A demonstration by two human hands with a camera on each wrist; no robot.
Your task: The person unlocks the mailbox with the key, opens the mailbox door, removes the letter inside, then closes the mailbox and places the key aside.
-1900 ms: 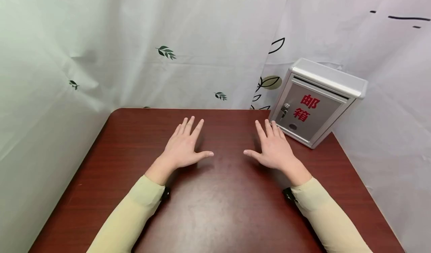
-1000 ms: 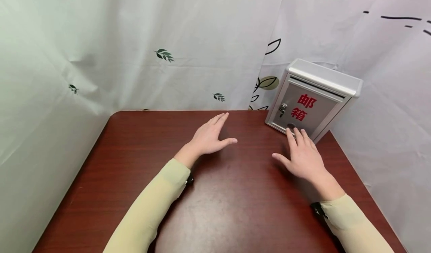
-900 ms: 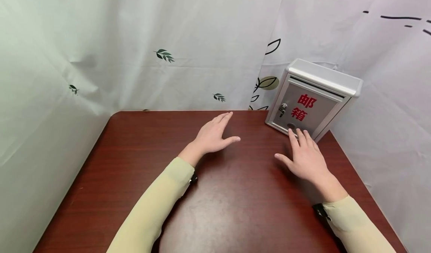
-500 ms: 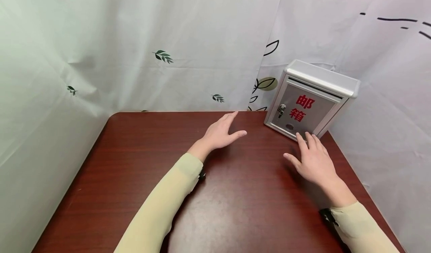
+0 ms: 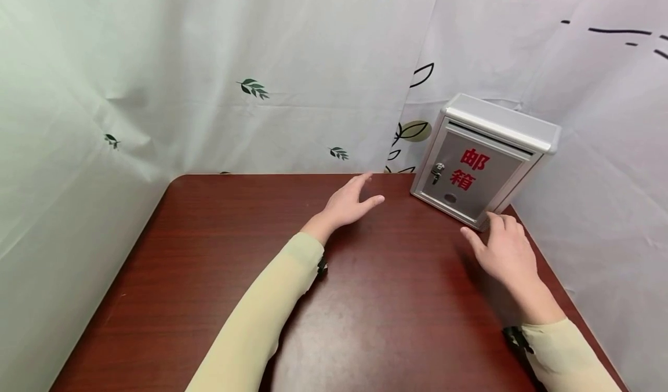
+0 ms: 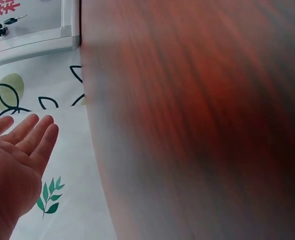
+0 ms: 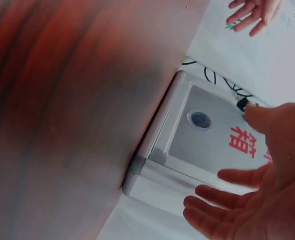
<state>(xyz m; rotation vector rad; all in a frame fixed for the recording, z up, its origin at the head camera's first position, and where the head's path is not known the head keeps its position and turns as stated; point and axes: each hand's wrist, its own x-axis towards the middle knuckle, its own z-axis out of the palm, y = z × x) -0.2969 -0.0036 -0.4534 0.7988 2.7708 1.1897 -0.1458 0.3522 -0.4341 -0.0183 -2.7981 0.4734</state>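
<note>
A silver metal mailbox (image 5: 482, 166) with red characters stands upright at the table's back right corner. On the left of its door is a lock with keys (image 5: 437, 171); a slot runs under the lid. My left hand (image 5: 348, 203) hovers left of the mailbox, thumb spread from the fingers, holding nothing. Near the mailbox's lower right corner is my right hand (image 5: 506, 247), its fingers slightly bent and no object in it. In the right wrist view, the right hand (image 7: 257, 195) appears beside the mailbox (image 7: 202, 145); whether it touches cannot be told.
The mailbox rests on a dark red wooden table (image 5: 209, 264) with a rounded far left corner. White curtains (image 5: 292, 44) printed with leaves hang behind the table and along both sides. The right curtain is close to the mailbox.
Both hands have moved to the right from the middle of the table. The left came nearer the mailbox, and the right went to its lower right side, fingers bending a little. The mailbox stayed put.
</note>
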